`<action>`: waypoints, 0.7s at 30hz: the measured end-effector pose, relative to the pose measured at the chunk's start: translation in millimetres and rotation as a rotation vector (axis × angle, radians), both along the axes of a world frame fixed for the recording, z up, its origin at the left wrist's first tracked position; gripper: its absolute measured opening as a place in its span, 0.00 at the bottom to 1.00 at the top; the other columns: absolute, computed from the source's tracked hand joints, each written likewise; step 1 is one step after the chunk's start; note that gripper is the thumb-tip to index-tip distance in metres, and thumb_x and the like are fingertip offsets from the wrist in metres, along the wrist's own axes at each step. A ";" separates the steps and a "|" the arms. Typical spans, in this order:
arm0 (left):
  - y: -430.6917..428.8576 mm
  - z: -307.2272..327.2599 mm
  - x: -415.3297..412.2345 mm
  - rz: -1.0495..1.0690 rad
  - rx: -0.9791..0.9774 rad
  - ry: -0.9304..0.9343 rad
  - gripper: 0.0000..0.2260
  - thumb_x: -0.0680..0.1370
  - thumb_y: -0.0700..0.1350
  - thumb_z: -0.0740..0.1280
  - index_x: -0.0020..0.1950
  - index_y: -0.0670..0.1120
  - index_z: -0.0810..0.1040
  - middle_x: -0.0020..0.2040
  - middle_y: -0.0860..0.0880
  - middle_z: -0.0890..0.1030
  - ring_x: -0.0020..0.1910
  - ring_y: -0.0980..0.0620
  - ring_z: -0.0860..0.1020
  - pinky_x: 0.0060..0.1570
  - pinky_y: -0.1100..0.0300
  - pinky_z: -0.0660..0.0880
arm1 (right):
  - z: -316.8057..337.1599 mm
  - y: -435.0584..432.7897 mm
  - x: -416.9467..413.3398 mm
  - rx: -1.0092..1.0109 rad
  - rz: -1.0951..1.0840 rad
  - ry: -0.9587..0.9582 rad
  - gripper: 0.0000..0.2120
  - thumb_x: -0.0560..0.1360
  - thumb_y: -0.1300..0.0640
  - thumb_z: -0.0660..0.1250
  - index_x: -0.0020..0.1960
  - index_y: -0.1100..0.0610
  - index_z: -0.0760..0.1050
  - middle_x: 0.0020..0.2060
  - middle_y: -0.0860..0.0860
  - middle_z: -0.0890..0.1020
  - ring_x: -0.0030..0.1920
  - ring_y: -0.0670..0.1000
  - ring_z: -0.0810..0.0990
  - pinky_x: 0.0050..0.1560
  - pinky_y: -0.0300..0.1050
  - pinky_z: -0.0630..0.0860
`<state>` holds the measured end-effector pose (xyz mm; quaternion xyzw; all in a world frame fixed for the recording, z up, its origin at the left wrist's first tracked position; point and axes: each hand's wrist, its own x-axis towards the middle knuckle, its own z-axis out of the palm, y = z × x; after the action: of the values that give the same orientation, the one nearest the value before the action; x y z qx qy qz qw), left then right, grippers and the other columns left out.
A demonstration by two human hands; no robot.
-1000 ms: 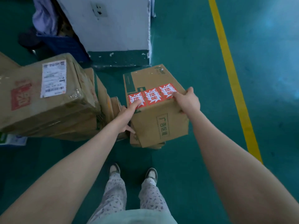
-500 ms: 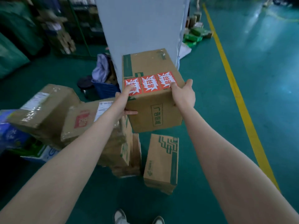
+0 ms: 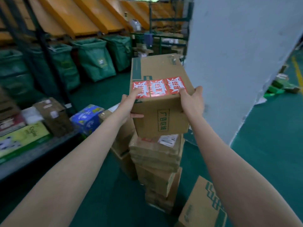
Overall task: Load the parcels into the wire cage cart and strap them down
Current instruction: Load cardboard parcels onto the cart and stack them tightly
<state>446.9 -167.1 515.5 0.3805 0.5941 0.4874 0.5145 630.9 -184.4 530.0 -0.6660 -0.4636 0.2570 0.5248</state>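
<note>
I hold a brown cardboard parcel (image 3: 159,72) with three red-and-white stickers in front of me at chest height. My left hand (image 3: 129,104) grips its left near corner, thumb against the near face. My right hand (image 3: 191,101) grips its right near corner, fingers over the top edge. Below it stands a stack of brown parcels (image 3: 156,159) on the green floor. Another parcel with green print (image 3: 203,205) lies at the lower right. A low platform (image 3: 37,149) at the left carries several boxes; I cannot tell whether it is the cage cart.
A wide white pillar (image 3: 237,63) rises just right of the parcel. Green sack bins (image 3: 95,58) line the back left under orange chutes (image 3: 68,15). A blue printed pack (image 3: 86,117) lies beside the stack. Loose green packets (image 3: 277,89) lie far right by a yellow floor line.
I have lifted the stickered parcel off the floor pile to chest height and raised my view from the floor to the sorting area; both hands keep the same hold.
</note>
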 end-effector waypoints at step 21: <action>-63.0 -26.5 -398.7 0.502 -0.093 -0.044 0.31 0.72 0.61 0.67 0.71 0.52 0.62 0.66 0.47 0.66 0.60 0.45 0.70 0.34 0.53 0.80 | -21.5 44.4 -418.2 -0.125 0.579 -0.134 0.21 0.76 0.45 0.58 0.61 0.57 0.62 0.55 0.57 0.76 0.52 0.63 0.77 0.53 0.59 0.76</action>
<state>48.3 -230.1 489.0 0.1863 0.6806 0.5800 0.4070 212.7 -140.0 508.4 -0.5527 -0.6509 0.3796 0.3560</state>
